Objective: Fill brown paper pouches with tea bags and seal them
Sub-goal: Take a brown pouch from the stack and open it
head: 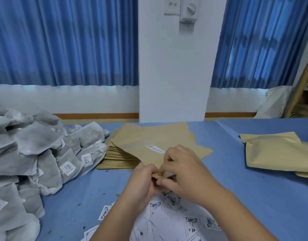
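Broadly, the blue surface (236, 180) is laid out as a left-to-right line, which seems to be why each thing sits where it does. Tea bags (36, 145) are heaped in a grey mound at the left, spilling toward the near edge, within easy reach of the left hand. Just beside the heap, touching its right fringe, a stack (118, 160) of flat brown pouches lies fanned, so that each edge shows and one can be peeled off alone. Well apart at the right lie the filled pouches (275, 152), puffed and overlapping, set away from the empties, I judge, so that done and undone do not mix. Nearest the person, a white sheet (175, 223) of printed stickers lies under the forearms. The top pouch (149, 136) sits skewed on the stack with its near corner pointing toward the person. There the left hand (142, 185) and right hand (186, 171) meet, each pinching that corner with fingers (164, 183) curled on the paper, probably to rub the two layers apart and open the mouth. It looks flat, so likely not yet filled. A small white label (155, 149) is stuck on its upper face.
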Demonstrator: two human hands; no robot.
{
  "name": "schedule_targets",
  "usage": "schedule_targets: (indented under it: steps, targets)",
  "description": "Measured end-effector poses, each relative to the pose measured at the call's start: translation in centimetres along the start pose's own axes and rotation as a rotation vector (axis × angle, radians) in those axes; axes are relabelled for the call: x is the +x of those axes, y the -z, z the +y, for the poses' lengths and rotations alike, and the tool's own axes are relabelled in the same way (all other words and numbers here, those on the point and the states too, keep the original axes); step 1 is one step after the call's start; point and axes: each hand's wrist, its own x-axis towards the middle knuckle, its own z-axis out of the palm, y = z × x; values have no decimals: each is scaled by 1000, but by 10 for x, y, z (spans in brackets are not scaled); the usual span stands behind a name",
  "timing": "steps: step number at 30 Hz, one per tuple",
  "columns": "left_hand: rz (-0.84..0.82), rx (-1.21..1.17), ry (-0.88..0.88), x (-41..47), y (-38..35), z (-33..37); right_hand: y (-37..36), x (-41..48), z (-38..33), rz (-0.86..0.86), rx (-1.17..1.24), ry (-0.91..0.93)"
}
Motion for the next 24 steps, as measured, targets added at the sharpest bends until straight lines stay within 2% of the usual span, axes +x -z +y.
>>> schedule_targets:
  steps: [2, 5, 8, 12, 15, 20, 24]
  targets:
    - [8, -38, 30, -4, 6, 8, 2, 4, 5, -159, 29, -62]
    - [100, -140, 59, -5, 27, 21, 5, 5, 18, -258, 48, -143]
    - [135, -200, 85, -5, 43, 28, 7, 3, 30, -211, 66, -190]
    - [-43, -251, 34, 0, 42, 28, 1, 1, 31, -84, -87, -206]
    - [-131, -150, -4, -4, 33, 33, -1, 3, 25, 1, -123, -256]
    - [-110, 279, -145, -21, 20, 33, -2, 18, 7, 1, 0, -269]
    - [11, 197, -205, -31, 21, 36, -4, 44, -12, -108, 226, -219]
